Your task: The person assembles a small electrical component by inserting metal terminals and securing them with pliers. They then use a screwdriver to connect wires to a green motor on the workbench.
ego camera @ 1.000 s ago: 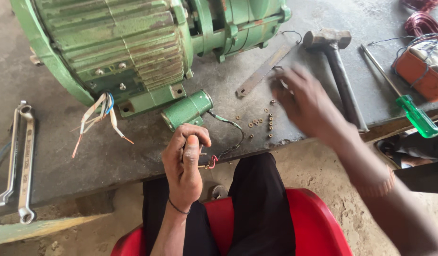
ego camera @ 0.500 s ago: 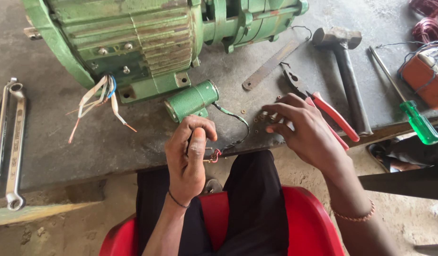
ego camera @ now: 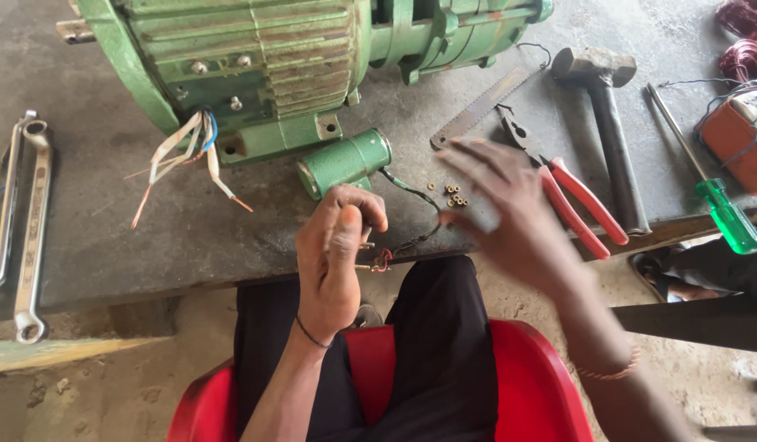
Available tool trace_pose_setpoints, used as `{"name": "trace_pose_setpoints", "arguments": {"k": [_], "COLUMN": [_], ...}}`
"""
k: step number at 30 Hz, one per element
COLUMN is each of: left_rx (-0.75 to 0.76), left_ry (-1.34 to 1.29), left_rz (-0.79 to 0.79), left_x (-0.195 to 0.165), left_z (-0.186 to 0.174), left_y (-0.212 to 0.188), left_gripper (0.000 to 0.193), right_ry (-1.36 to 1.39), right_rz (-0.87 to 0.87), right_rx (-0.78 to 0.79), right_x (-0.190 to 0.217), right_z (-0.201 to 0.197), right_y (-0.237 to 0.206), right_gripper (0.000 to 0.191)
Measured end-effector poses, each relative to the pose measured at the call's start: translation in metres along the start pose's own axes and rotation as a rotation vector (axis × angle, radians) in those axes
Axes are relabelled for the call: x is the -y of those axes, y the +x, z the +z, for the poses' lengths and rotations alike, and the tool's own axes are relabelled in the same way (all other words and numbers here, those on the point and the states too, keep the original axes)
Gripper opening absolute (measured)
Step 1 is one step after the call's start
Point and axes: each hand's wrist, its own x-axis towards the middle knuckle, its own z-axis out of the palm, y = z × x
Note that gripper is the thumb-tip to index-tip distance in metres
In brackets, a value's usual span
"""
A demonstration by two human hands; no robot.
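Note:
My left hand (ego camera: 339,254) is closed on a small metal terminal piece with thin red and black wires (ego camera: 382,260) at the bench's front edge. A black lead runs from it to a green cylindrical capacitor (ego camera: 344,162) lying below a big green electric motor (ego camera: 255,57). My right hand (ego camera: 505,209) is blurred, fingers spread, hovering just right of several small brass nuts (ego camera: 454,195) on the bench; whether it holds one I cannot tell. Red-handled pliers (ego camera: 575,200) lie right beside that hand.
A hacksaw blade (ego camera: 481,106), a hammer (ego camera: 607,123) and a green-handled screwdriver (ego camera: 718,205) lie at the right. Copper wire coils (ego camera: 743,41) and an orange block (ego camera: 734,135) sit far right. Spanners (ego camera: 26,221) lie at the left. Loose motor leads (ego camera: 190,155) hang out. I sit on a red chair (ego camera: 526,376).
My right hand came back from the far right of the bench toward the brass nuts and now hovers beside them. The left hand stayed shut on the wired piece.

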Motion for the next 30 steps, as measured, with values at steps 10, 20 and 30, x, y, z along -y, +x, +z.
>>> {"name": "trace_pose_setpoints", "arguments": {"k": [10,20,30], "left_rx": [-0.032,-0.124,-0.330], "left_ry": [-0.499,-0.973,-1.064], "left_rz": [-0.101,-0.200,-0.264], "left_x": [0.003,-0.006,-0.014], "left_z": [-0.009,-0.013,-0.006], "left_y": [-0.002,-0.019,-0.034], "left_gripper": [0.054,0.049,0.055], "right_ry": [-0.111,0.031,0.737], "right_rz": [0.064,0.022,0.124], "right_rx": [-0.137,-0.518,-0.330], "right_x": [-0.012,0.042,0.139], "right_z": [0.039,0.020,0.045], "right_y": [-0.010,-0.035,-0.057], "right_gripper": [0.051,0.025,0.022]}}
